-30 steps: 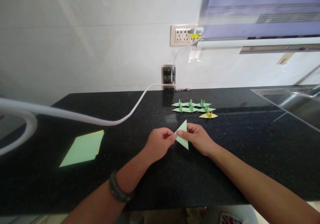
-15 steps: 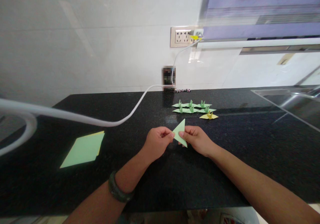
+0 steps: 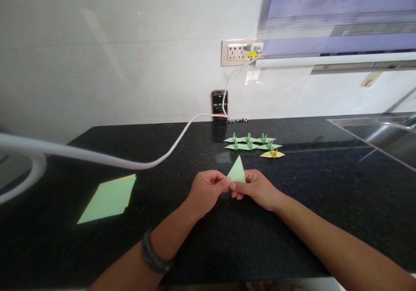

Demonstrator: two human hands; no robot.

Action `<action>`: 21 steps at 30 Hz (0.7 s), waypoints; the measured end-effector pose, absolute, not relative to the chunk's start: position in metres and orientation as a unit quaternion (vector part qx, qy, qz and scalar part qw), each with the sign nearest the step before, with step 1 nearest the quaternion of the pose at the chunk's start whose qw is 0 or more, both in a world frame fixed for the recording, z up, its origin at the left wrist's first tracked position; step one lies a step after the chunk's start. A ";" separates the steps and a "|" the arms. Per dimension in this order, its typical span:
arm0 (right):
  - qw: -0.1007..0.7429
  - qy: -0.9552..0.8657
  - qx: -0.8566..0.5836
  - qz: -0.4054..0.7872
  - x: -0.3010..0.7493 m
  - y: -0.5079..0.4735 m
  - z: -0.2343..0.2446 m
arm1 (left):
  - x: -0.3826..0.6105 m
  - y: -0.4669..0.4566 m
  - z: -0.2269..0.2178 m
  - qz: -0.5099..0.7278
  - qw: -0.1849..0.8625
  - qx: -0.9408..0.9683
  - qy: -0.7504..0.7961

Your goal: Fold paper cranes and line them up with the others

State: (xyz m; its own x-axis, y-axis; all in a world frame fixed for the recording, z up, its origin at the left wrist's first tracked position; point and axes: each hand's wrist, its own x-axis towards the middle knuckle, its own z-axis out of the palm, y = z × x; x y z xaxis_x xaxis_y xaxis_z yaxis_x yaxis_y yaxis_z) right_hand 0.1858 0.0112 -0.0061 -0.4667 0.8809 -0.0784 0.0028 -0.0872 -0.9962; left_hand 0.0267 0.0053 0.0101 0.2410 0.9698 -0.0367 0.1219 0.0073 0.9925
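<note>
- Left hand (image 3: 208,191): closed in a pinch, thumb and fingers on the lower left corner of the folded green paper (image 3: 237,171).
- Right hand (image 3: 260,189): also gripping the paper, thumb laid along its lower edge in front, some fingers behind. Thumb tips of both hands nearly meet at the bottom of the sheet.
- Paper: a triangle, point up, between the two hands and in front of the person. Layer count: can't tell. Whether its hidden lower part touches the counter: can't tell either.
- Left wrist: dark bangle (image 3: 155,256). Right forearm bare.
- Under it all: black speckled counter (image 3: 201,256), glossy, with reflections.
- Just beyond the paper: six green paper cranes (image 3: 249,144), two rows of three, wings touching or overlapping.
- Yellow paper crane (image 3: 273,154): near the right end of the front row, slightly closer to the person.
- Left of the left hand, well apart: flat green sheets (image 3: 107,200), yellow edges showing along the top and right.
- Back of counter: phone (image 3: 220,104) upright against the wall, timer on screen, some digits behind the cable. Beaded strap (image 3: 238,120) at its foot.
- White cable (image 3: 143,165): in from the left edge, across the counter, past the phone, up to the plug (image 3: 256,48) in the wall socket panel (image 3: 232,53). Yellow tag on it by the plug.
- Far right: metal sink (image 3: 386,141) set into the counter.
</note>
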 end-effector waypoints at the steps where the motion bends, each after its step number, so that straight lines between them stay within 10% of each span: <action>1: 0.349 -0.578 -0.384 0.630 0.186 0.011 -0.006 | 0.026 0.005 0.010 0.397 0.529 0.583 0.472; 21: 0.439 -0.539 -0.398 0.599 0.207 0.022 0.002 | 0.018 0.011 0.013 0.423 0.482 0.609 0.467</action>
State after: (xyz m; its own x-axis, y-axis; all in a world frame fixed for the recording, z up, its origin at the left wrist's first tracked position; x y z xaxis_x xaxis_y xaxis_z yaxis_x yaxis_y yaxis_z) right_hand 0.2070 0.0224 0.0018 -0.2975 0.9547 -0.0043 -0.0961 -0.0344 -0.9948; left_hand 0.0179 0.0107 0.0126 0.2056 0.9764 0.0655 0.1611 -0.0997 0.9819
